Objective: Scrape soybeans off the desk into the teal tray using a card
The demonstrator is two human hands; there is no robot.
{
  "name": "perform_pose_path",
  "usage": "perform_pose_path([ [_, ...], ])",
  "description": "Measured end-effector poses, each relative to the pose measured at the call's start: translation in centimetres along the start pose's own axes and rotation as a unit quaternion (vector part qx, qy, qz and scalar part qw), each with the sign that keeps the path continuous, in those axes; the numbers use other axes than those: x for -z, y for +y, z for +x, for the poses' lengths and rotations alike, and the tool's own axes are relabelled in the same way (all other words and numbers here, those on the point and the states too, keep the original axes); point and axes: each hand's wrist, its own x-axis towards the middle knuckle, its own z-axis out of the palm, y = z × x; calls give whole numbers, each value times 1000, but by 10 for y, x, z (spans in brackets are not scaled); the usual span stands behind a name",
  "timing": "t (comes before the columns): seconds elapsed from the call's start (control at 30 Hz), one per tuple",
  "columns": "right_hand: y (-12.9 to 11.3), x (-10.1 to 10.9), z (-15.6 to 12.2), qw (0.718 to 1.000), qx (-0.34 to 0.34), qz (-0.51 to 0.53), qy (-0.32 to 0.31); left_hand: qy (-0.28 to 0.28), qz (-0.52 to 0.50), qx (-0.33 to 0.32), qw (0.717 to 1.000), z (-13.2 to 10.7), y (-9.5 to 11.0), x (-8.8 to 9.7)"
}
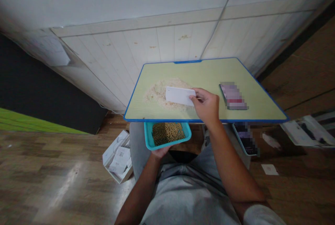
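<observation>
My right hand [206, 105] is closed on a white flat card-like scraper [180, 95], holding it over a spread pile of pale grains [159, 94] on the yellow-green table [199, 73]. My left hand [160, 151] grips from below a teal tray [149, 137] filled with brownish-yellow beans [168, 132], held just under the table's near edge, above my lap.
A phone-like object [233, 96] lies on the table's right side. Another teal tray [246, 139] sits below the table's right edge. A white box [119, 157] lies on the wooden floor at left, papers [306, 132] at right. A white panelled wall stands behind the table.
</observation>
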Motion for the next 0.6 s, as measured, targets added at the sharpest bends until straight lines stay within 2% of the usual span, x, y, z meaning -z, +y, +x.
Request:
perform_pose_path([
  [0.23,-1,3,-4,1000,-2,6,21,7,-10,-2,1000,0,-1,0],
  [0.4,1,2,-6,1000,-7,17,0,20,-4,-18,1000,1,-1,-3],
  [0.6,4,1,-8,1000,0,20,12,25,7,-7,1000,0,-1,2],
])
